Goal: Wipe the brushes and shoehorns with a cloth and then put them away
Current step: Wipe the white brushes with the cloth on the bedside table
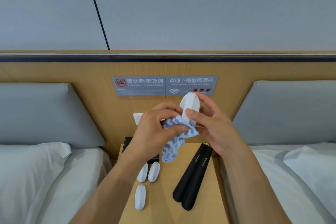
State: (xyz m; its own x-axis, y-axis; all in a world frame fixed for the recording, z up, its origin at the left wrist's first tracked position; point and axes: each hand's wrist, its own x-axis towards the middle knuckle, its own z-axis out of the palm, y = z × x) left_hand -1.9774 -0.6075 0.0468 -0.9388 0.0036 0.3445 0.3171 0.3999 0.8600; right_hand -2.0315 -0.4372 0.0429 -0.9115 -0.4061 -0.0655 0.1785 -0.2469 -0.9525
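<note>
My right hand [211, 125] holds a white oval brush [190, 104] upright above the nightstand, thumb on its front. My left hand [156, 129] grips a blue-and-white cloth [174, 140] pressed against the brush's lower end; the cloth's tail hangs down. Three more white brushes lie on the wooden nightstand [163, 205]: two side by side [142, 172] [154, 171] and one nearer me [140, 197]. Two black shoehorns [192, 178] lie together to their right, pointing away at a slant.
A bed with white pillows [36, 169] flanks the nightstand on the left, another bed [300, 169] on the right. Behind stands a wooden headboard with grey signs [163, 85], a wall switch [137, 117] and a dark panel [127, 143].
</note>
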